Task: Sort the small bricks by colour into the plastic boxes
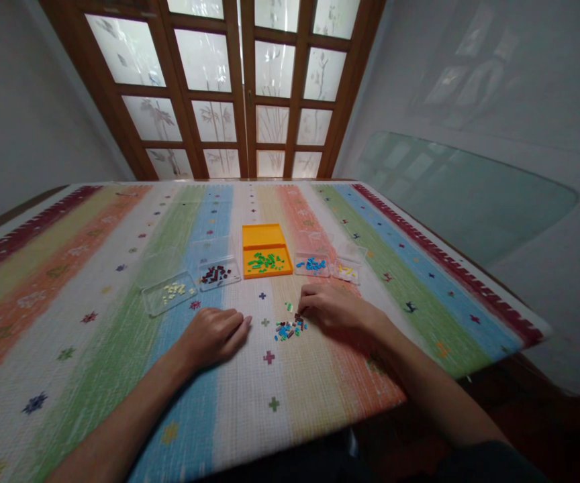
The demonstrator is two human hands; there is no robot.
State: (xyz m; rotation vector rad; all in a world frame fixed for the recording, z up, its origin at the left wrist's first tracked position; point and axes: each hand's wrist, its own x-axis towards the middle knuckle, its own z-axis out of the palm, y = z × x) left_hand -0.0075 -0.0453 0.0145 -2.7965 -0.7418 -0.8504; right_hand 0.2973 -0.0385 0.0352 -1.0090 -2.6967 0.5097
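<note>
A small pile of mixed coloured pieces (288, 328) lies on the striped tablecloth (93, 302) between my hands. My right hand (331, 306) rests beside the pile with its fingers curled down and its fingertips at the pile's upper right edge, pinched on something I cannot make out. My left hand (214, 334) lies on the cloth to the left of the pile, fingers together and loosely bent, holding nothing that shows.
Beyond the pile stands a row of boxes: a clear box with pale yellow pieces (168, 292), one with dark red pieces (218, 274), an orange box with green pieces (266, 251), a clear box with blue pieces (312, 264) and one with yellow pieces (349, 267). A wooden glazed door (250, 87) stands behind the table.
</note>
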